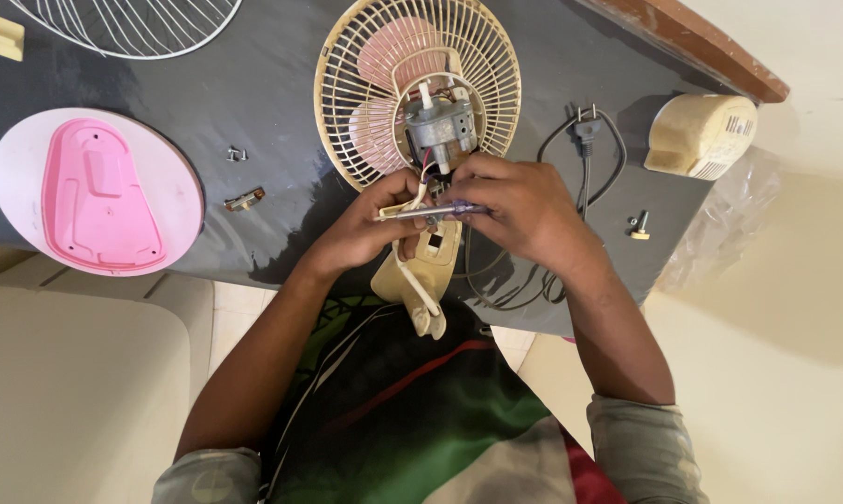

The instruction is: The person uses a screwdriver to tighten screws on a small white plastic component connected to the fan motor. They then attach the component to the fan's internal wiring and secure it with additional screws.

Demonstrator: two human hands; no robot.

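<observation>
At the near edge of the dark counter (207,224), both hands meet over a dismantled cream fan. The left hand (361,229) curls its fingers (405,191) around the fan's neck and touches a thin metal tool (421,213) lying crosswise. The right hand (524,210) pinches the purple-handled end of the same tool, fingers closed on it. The cream stand piece (420,271) hangs off the near edge below the hands, toward the person's lap.

Just beyond the knuckles sits the bare grey motor (438,121), with coloured wires running down under the fingers; where they end is hidden. Behind the motor lies the cream fan guard (356,103) with pink blades (389,56) showing through it.

A black power cord (580,173) loops right of the right hand, its plug (585,126) pointing to the far edge; part of the cord vanishes under the wrist. A small knob (638,225) rests near the right edge, and a cream motor cover (700,135) lies at the far right corner, beside clear plastic wrap (720,224).

To the left lie a small metal bracket (245,198) and two screws (236,154), then a pink base plate (99,196) on a round white disc (174,163) overhanging the near left edge. At the far left a white wire guard (132,23) is cut off by the frame, with a small cream block (8,39) near it.
</observation>
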